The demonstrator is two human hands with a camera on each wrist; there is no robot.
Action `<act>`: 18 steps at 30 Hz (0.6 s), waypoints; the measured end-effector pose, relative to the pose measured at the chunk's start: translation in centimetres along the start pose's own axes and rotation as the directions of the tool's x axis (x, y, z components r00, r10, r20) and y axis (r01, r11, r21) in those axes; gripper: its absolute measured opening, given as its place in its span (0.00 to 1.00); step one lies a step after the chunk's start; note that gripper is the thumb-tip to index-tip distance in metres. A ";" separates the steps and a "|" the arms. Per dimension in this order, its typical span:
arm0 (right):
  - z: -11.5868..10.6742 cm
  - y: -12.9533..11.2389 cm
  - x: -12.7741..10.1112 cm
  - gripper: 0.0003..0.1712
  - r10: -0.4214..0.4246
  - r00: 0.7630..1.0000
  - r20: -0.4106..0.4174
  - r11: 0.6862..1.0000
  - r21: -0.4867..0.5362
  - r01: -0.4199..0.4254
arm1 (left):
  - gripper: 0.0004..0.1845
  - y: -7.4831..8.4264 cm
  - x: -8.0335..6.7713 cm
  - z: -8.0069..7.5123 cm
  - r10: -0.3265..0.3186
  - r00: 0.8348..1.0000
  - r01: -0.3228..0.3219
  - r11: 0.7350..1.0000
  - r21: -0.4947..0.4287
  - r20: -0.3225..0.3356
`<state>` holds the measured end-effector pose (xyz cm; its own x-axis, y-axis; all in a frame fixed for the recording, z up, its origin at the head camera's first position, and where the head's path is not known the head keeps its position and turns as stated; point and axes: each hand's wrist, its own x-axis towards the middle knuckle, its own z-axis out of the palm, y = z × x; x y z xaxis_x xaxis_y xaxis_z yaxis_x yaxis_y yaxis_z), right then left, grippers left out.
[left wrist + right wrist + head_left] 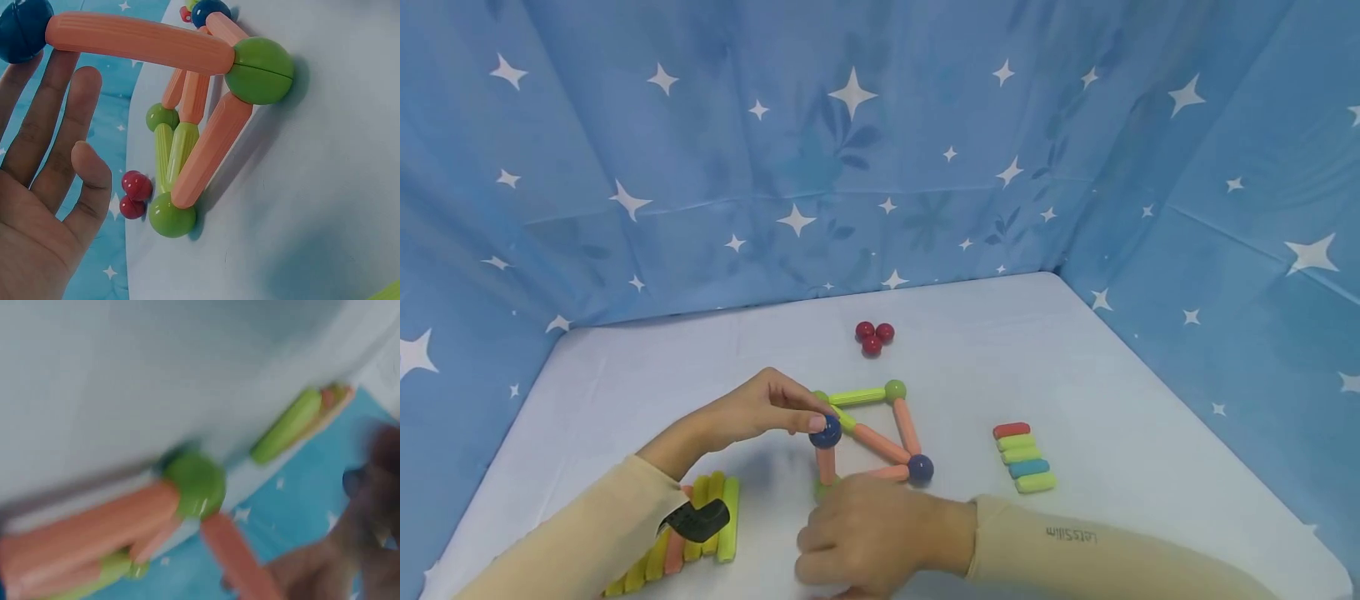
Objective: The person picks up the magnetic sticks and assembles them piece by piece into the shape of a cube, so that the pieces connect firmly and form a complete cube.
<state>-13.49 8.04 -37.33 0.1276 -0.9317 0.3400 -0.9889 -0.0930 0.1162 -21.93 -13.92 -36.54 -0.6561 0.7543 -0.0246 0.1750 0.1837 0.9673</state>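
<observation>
Nearest, the right hand [865,542] rests on the bench [1150,467] by the frame's green corner ball [822,489]; its fingers are hidden, so its grip cannot be told. Beyond, the left hand [760,412] pinches the raised blue ball [826,432] atop an orange rod [826,463]. Farther back lie three red balls [873,336].

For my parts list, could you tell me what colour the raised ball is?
Dark blue ball, clearest in the head view.
</observation>
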 end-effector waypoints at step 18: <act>4.7 -0.6 3.8 0.38 0.272 0.766 0.582 0.960 -0.113 -0.256 | 0.14 0.0 -0.2 -0.1 0.020 1.000 -0.020 1.000 0.015 0.001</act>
<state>-12.76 2.85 -40.53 -0.2163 -0.9435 -0.2510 -0.9734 0.1886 0.1300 -21.86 -14.17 -36.49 -0.6515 0.7586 -0.0052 0.1993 0.1778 0.9637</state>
